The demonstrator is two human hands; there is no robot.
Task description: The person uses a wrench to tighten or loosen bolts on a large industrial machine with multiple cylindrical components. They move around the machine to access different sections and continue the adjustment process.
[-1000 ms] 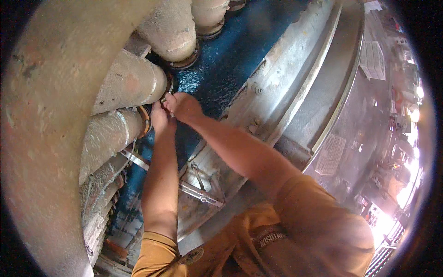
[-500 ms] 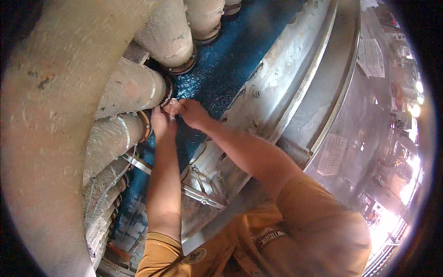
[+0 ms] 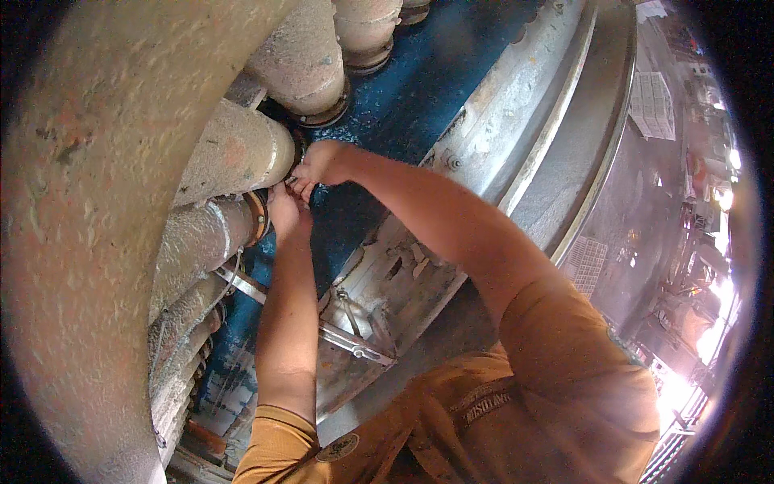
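Observation:
Both my hands are close together at the lower rim of a dusty, beige, pipe-like cylinder (image 3: 234, 153). My left hand (image 3: 288, 211) reaches up under that rim, its fingers closed and partly hidden. From the right comes my right hand (image 3: 322, 167), its fingers curled down against the left fingertips beside the dark ring (image 3: 300, 145) at the cylinder's end. What lies between the fingers is too small and covered to make out. Just below the left hand's wrist side, a neighbouring cylinder (image 3: 197, 242) ends in a rusty orange band (image 3: 260, 216).
A large curved beige tube (image 3: 89, 226) fills the left side. Behind my hands runs a blue surface (image 3: 403, 113). A worn metal ledge (image 3: 484, 137) curves along the right, and a metal bracket (image 3: 355, 343) sits between my forearms. White grids (image 3: 651, 105) lie on the floor beyond.
My right hand has shifted up a little and turned, its wrist now higher and its fingers pointing down. The left hand stays nearly in place. The view has moved slightly.

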